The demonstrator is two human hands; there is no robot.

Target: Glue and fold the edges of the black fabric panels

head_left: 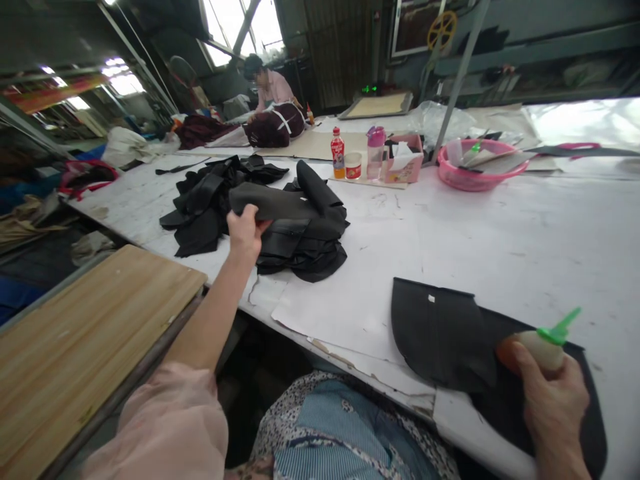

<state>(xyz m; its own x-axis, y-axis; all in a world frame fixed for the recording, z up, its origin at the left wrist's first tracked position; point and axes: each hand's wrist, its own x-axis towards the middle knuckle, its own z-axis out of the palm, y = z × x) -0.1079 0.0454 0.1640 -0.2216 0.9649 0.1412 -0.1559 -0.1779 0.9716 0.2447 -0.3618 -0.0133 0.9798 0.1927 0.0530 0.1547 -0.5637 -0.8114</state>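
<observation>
At the pile of black cut pieces (300, 243), my left hand (246, 230) pinches the edge of one dark piece (280, 200), which is partly raised off the pile. A looser heap of black pieces (205, 193) lies just behind and to the left. My right hand (555, 393) is wrapped round a squeeze bottle (537, 352) with a green nozzle, tilted over the table. Under that hand lie two overlapping black pieces with rounded ends; the left one (435, 333) bears a small white mark, and the right one (575, 427) is partly covered by my hand.
Across the white table (370, 287) stand a red-capped drink bottle (338, 153), a small tub (353, 167), a pink-lidded bottle (375, 153) and a tissue box (404, 163). A pink basin (480, 170) holds odds and ends. Another person (273, 87) works by maroon bundles. A wooden board (95, 347) lies left.
</observation>
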